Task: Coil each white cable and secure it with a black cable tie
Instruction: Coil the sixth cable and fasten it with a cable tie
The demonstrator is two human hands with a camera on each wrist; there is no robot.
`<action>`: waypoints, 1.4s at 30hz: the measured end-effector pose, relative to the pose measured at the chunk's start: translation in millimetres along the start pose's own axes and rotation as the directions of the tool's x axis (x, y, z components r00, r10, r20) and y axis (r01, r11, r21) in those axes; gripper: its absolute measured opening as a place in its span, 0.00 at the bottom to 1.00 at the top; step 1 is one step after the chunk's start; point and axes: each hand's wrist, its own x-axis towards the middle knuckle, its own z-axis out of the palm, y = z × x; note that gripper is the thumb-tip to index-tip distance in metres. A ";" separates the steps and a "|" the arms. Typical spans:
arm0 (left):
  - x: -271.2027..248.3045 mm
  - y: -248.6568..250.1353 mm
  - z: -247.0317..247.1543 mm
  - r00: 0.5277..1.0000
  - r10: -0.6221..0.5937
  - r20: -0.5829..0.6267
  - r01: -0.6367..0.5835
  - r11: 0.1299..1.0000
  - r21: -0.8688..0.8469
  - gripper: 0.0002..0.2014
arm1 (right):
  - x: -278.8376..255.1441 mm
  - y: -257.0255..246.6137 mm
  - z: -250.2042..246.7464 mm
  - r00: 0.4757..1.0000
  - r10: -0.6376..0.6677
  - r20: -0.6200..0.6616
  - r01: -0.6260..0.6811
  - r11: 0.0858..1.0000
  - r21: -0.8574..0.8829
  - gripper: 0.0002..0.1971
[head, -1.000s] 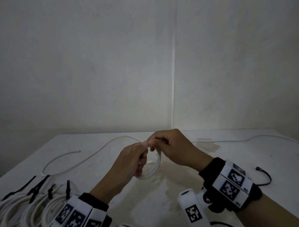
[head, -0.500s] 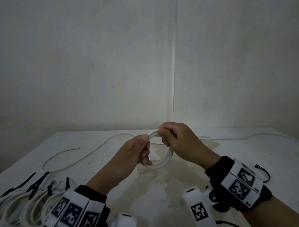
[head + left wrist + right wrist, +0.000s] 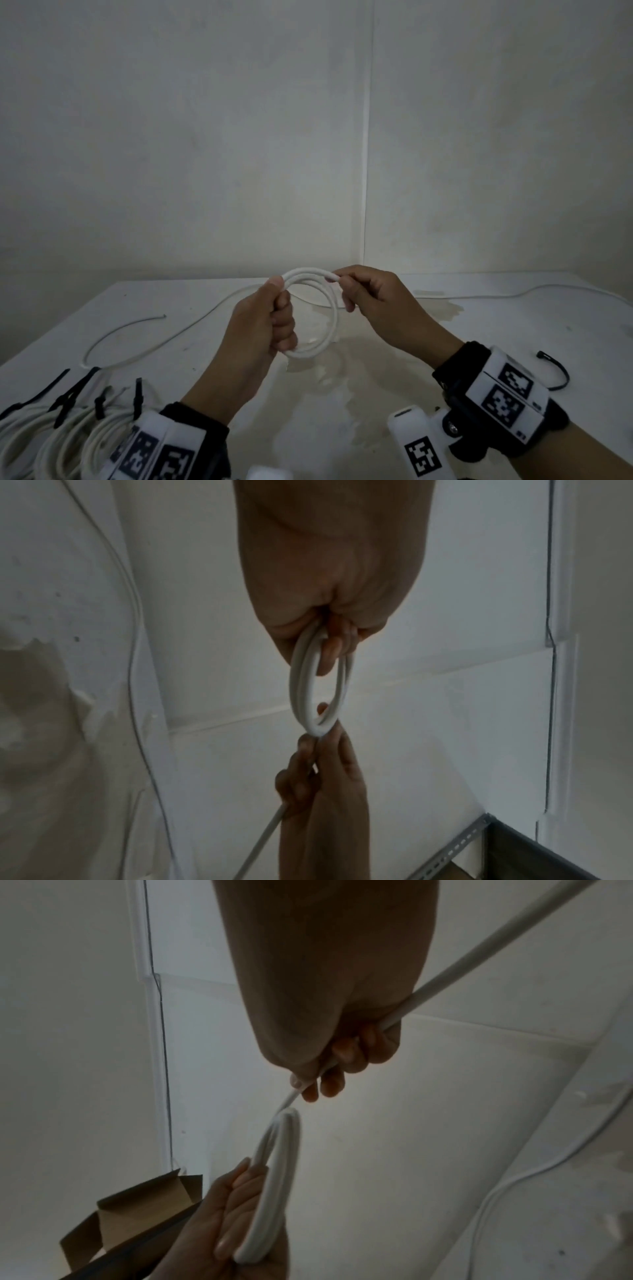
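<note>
I hold a small coil of white cable (image 3: pixel 322 308) upright above the white table (image 3: pixel 376 394), about two loops thick. My left hand (image 3: pixel 270 322) grips the coil's left side, fingers curled round the loops (image 3: pixel 304 685). My right hand (image 3: pixel 370 298) pinches the cable strand at the coil's top right (image 3: pixel 294 1096), and the free length runs back through its palm (image 3: pixel 479 961). The rest of that cable (image 3: pixel 513 294) trails over the table to the right. A loose black cable tie (image 3: pixel 558 373) lies curved on the table near my right wrist.
Several coiled white cables with black ties (image 3: pixel 68 431) lie at the near left. Another loose white cable (image 3: pixel 144 346) snakes across the left of the table. Walls meet in a corner (image 3: pixel 368 171) behind. A cardboard box (image 3: pixel 137 1218) shows in the right wrist view.
Both hands have risen slightly and moved apart. The coil has gained a loop and now stands wider between them, with the right hand drawn to its top right.
</note>
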 end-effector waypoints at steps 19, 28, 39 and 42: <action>22.1 36.3 -41.4 0.839 0.329 -0.434 -0.383 0.923 -0.040 0.16 | -16.6 41.1 18.3 0.877 -0.442 0.189 0.430 0.545 -0.720 0.10; 17.7 15.6 -18.5 0.824 0.416 -0.384 -0.375 0.909 0.180 0.17 | -26.2 4.6 39.2 0.736 -0.579 0.352 0.627 0.385 -0.677 0.21; -2.1 -16.2 0.7 0.960 0.280 -0.026 -0.243 0.872 0.425 0.19 | -21.0 -17.2 30.1 0.736 -0.608 0.298 0.645 0.498 -0.579 0.05; -8.0 -17.5 4.4 0.960 0.271 0.075 -0.271 0.821 0.502 0.19 | -20.7 -23.2 18.2 0.831 -0.532 0.160 0.525 0.657 -0.540 0.05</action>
